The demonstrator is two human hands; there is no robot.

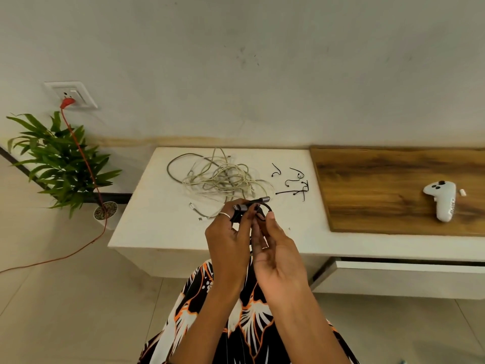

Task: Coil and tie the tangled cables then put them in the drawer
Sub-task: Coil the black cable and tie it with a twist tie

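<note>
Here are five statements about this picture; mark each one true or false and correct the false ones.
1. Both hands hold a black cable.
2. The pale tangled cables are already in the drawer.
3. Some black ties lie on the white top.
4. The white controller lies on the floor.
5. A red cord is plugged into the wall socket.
1. True: the left hand and the right hand hold the black cable.
2. False: the pale cables lie on the white top; the drawer is slightly open.
3. True: the black ties lie there.
4. False: the white controller lies on the wooden panel.
5. True: the red cord meets the wall socket.
</note>
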